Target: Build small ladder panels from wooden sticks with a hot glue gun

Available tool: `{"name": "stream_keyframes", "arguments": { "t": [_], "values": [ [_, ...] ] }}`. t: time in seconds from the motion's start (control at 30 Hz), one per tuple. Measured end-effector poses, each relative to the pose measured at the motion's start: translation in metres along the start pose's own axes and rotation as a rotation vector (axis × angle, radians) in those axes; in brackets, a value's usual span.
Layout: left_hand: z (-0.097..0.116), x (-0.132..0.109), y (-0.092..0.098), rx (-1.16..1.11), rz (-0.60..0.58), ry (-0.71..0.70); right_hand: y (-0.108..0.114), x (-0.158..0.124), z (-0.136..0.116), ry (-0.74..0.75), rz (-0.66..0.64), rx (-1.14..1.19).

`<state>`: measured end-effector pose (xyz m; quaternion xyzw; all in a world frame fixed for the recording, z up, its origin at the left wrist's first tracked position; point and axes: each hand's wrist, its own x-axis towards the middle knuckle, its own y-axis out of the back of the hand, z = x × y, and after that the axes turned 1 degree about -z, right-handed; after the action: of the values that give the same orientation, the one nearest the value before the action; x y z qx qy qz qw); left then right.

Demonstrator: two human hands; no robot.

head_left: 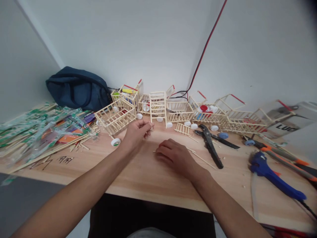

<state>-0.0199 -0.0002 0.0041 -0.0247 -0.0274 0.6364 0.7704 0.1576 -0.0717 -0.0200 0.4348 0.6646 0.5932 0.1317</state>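
Note:
My left hand [140, 132] is closed in a pinch above the middle of the table. A short pale wooden stick [152, 129] shows at its fingertips, mostly covered by them. Lower and to the right, my right hand [172, 153] rests near the tabletop with fingers bent together; a pale stick end [154, 151] pokes out beside its fingertips. Behind both hands stand several miniature shopping carts made of sticks, with red handles and white cap wheels. The nearest cart [116, 117] is left of my left hand. A small stick grid [182, 128] lies beyond my right hand.
Black pliers [210, 145] and a blue glue gun [274, 177] lie to the right, near orange-handled tools [282, 155]. Wrapped chopsticks [37, 129] pile up at the left, below a dark blue bag [79, 87]. A red-black cable [208, 43] runs down the wall.

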Motion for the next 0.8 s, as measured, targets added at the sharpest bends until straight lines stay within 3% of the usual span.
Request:
{"name": "stream_keyframes", "arguments": {
  "t": [0.17,0.4,0.53,0.7,0.8],
  "values": [
    [-0.003,0.001,-0.001,-0.01,0.004,0.022,0.0,0.003,-0.001,-0.092,-0.116,-0.098],
    [-0.003,0.0,-0.001,-0.036,-0.012,0.039,0.004,0.008,-0.005,-0.196,-0.183,0.035],
    [-0.002,0.0,0.0,-0.037,-0.016,0.039,0.001,0.011,-0.002,-0.203,-0.214,-0.015],
    [0.0,-0.001,-0.001,-0.037,-0.015,0.05,-0.001,0.01,-0.002,-0.204,-0.159,0.039],
    [0.001,-0.001,-0.001,-0.04,-0.017,0.055,0.002,0.007,-0.003,-0.163,-0.044,0.128]
  ]
}}
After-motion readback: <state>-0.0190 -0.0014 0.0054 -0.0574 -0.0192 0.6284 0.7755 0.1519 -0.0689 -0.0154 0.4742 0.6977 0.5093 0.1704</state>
